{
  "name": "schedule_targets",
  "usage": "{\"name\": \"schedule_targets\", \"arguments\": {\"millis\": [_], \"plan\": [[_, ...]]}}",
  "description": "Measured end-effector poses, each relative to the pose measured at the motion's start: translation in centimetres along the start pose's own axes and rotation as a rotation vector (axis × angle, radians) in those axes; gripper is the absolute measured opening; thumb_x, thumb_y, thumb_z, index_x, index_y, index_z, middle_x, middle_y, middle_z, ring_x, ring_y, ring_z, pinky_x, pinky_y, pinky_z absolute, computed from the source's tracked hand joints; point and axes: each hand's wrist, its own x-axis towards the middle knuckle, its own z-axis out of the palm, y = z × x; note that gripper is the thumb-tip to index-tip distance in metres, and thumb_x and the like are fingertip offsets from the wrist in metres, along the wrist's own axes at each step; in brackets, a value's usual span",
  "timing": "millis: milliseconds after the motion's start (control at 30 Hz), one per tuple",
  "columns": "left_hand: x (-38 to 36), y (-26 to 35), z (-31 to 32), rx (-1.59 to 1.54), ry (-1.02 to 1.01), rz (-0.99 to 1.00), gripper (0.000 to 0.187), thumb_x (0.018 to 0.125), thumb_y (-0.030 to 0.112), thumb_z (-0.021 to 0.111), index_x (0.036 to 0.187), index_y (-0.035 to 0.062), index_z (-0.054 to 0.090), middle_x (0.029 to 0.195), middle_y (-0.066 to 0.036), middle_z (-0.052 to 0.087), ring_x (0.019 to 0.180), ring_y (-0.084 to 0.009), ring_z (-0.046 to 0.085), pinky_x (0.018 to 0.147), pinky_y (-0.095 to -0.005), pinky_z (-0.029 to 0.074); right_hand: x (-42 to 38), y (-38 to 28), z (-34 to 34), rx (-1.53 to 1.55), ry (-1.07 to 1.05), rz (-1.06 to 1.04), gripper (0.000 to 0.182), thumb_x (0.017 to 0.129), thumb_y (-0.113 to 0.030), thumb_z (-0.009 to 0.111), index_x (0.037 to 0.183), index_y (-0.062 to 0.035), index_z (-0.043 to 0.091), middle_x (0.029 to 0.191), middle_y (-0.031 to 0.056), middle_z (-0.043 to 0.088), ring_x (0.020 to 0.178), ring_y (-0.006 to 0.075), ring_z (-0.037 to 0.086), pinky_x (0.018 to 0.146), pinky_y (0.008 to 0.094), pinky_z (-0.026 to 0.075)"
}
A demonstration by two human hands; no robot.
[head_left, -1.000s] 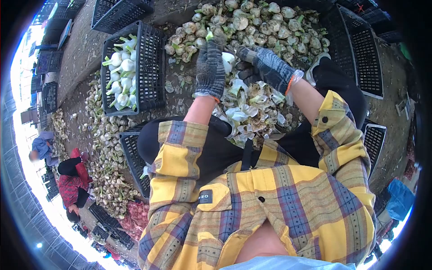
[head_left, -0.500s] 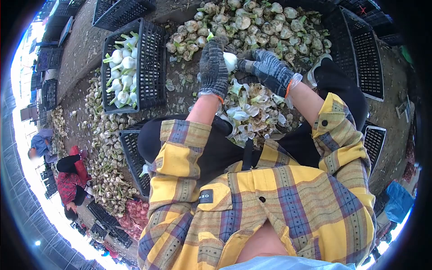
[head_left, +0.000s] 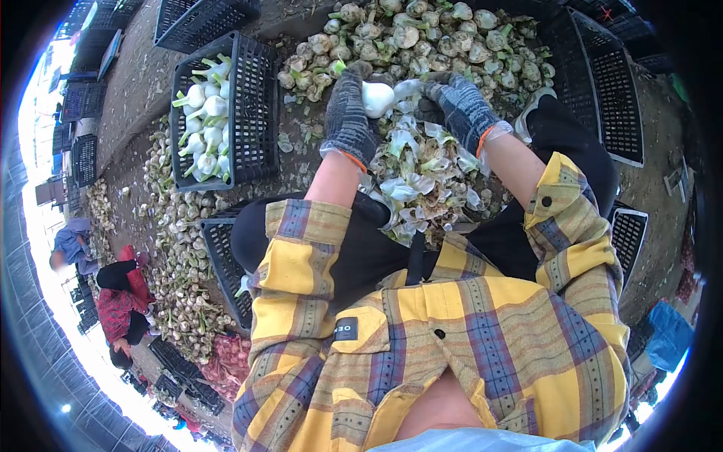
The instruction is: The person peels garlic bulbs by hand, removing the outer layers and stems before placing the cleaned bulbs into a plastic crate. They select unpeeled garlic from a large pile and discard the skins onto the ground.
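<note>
My left hand (head_left: 350,113), in a grey knitted glove, is closed around a white garlic bulb (head_left: 377,99). The bulb's green stem tip pokes out above the fingers. To its right, my right hand (head_left: 458,107), gloved the same way, pinches a pale strip of garlic skin (head_left: 407,89) that stretches over to the bulb. Below both hands lies a heap of peeled garlic skins (head_left: 425,177) between my legs. Just beyond them is a pile of unpeeled garlic bulbs (head_left: 422,41) with dirty outer layers.
A black crate (head_left: 256,113) of clean white bulbs stands at the left. Another black crate (head_left: 610,90) is at the right, and one (head_left: 222,264) sits by my left knee. More garlic (head_left: 184,264) covers the ground at left, near a person in red (head_left: 117,309).
My hands have moved apart slightly, and my left hand has turned so the bulb shows more fully. A strip of skin now stretches between the bulb and my right hand.
</note>
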Motion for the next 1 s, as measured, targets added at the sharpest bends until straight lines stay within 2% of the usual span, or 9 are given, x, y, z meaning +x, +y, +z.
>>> {"name": "schedule_targets", "arguments": {"millis": [233,300,367,667,767,833,900,967,1000], "plan": [[0.7,0.6,-1.2,-0.338,0.164,-0.163,0.035,0.083,0.04,0.054,0.099,0.0101,0.049,0.094,-0.01,0.058,0.085,-0.027,0.058,0.069,-0.0437,0.051,-0.1,-0.1,-1.0,-0.027,-0.011,-0.009,0.022,0.085,-0.016,0.051,0.104,-0.0045,0.053,0.088,0.0085,0.059,0.076,0.0185,0.06,0.071,0.03,0.051],[1.1,1.8,-2.2,-0.354,0.161,-0.161,0.033,0.084,0.038,0.054,0.1,0.0098,0.047,0.09,-0.009,0.057,0.078,-0.0244,0.059,0.063,-0.0393,0.053,0.9,0.7,-1.8,-0.818,-0.15,-0.328,0.033,0.08,-0.026,0.055,0.105,-0.0041,0.057,0.093,0.0133,0.062,0.083,0.0232,0.06,0.076,0.0337,0.047],[1.1,4.0,-2.8,-0.239,0.162,0.005,0.03,0.085,0.036,0.052,0.096,0.009,0.05,0.087,-0.008,0.058,0.072,-0.0236,0.059,0.054,-0.038,0.052,0.9,1.3,-1.5,-1.118,-0.119,-0.448,0.042,0.078,-0.035,0.054,0.106,-0.0042,0.058,0.104,0.0173,0.059,0.096,0.0301,0.056,0.085,0.034,0.041],[1.5,18.0,-18.0,0.077,0.431,0.306,0.03,0.085,0.036,0.049,0.091,0.0069,0.054,0.084,-0.011,0.059,0.071,-0.0238,0.06,0.055,-0.0374,0.052,-2.1,1.0,-0.6,-0.766,-0.355,-0.233,0.035,0.084,-0.02,0.047,0.113,-0.0011,0.052,0.111,0.0164,0.056,0.102,0.0266,0.053,0.091,0.0316,0.037],[-2.6,17.9,-30.5,0.401,0.733,0.486,0.035,0.08,0.037,0.053,0.095,0.0054,0.057,0.086,-0.012,0.06,0.065,-0.0225,0.059,0.05,-0.0341,0.049,-3.9,1.0,0.0,-1.007,-0.341,-0.457,0.029,0.086,-0.02,0.048,0.108,-0.002,0.056,0.098,0.0105,0.06,0.089,0.0188,0.056,0.079,0.0299,0.043],[-8.4,16.8,-33.0,1.112,0.975,0.464,0.04,0.082,0.041,0.051,0.098,0.0053,0.057,0.086,-0.014,0.059,0.07,-0.0236,0.058,0.061,-0.0361,0.048,-4.0,1.5,0.3,-0.969,-0.385,-0.384,0.028,0.086,-0.018,0.049,0.108,-0.0018,0.056,0.098,0.0099,0.059,0.088,0.0175,0.055,0.078,0.0286,0.043],[-13.3,14.4,-33.5,1.038,1.083,0.255,0.041,0.083,0.043,0.048,0.097,0.0059,0.058,0.087,-0.017,0.059,0.078,-0.0279,0.058,0.071,-0.0377,0.045,-3.7,2.1,0.1,-0.928,-0.396,-0.315,0.027,0.086,-0.016,0.049,0.107,-0.0015,0.056,0.098,0.0093,0.059,0.088,0.0162,0.055,0.078,0.0273,0.043],[-16.8,11.6,-41.2,1.839,0.861,0.154,0.041,0.084,0.042,0.046,0.099,0.0063,0.058,0.094,-0.02,0.059,0.088,-0.0329,0.056,0.075,-0.0397,0.042,-3.2,2.8,-0.5,-0.881,-0.408,-0.178,0.029,0.084,-0.018,0.053,0.107,-0.0008,0.056,0.102,0.0135,0.06,0.092,0.0201,0.056,0.083,0.0291,0.041],[-18.1,10.8,-43.5,1.741,0.781,0.149,0.041,0.084,0.039,0.044,0.103,0.0046,0.056,0.101,-0.019,0.056,0.091,-0.0327,0.055,0.078,-0.0403,0.041,-3.0,3.0,-0.5,-0.895,-0.389,-0.172,0.028,0.084,-0.018,0.053,0.105,-0.0012,0.057,0.101,0.0131,0.06,0.092,0.0204,0.056,0.082,0.0299,0.042]]}}
